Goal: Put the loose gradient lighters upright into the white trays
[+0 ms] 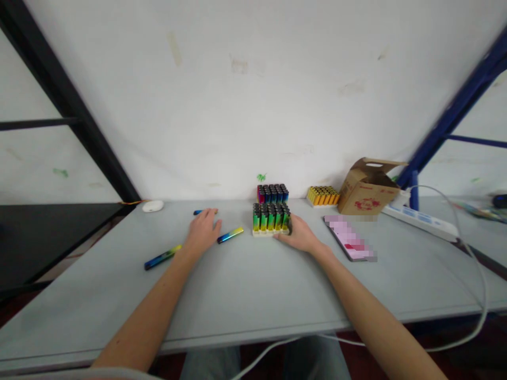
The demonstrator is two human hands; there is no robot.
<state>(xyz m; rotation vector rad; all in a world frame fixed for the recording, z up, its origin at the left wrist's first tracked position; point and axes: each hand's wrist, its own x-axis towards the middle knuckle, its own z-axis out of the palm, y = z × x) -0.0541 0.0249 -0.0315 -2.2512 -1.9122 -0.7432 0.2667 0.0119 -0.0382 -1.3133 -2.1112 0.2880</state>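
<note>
My right hand (300,234) grips the right side of a white tray (263,233) packed with upright lighters (271,217), green to yellow with black tops. Its thumb lies along the tray's front edge, and the other fingers are partly hidden behind. My left hand (203,232) reaches flat over a dark blue lighter (197,212) lying on the table, fingers stretched across its middle and thumb apart. Two more loose lighters lie near it: a blue-yellow lighter (230,235) to the right and another blue-yellow lighter (162,257) to the left, by my forearm.
Behind the tray stands a second block of purple-blue lighters (273,193). Farther right are a tray of yellow lighters (324,196), an opened cardboard box (366,192), a phone (348,237) and a power strip (422,221) with a cable. A white case (152,206) sits back left.
</note>
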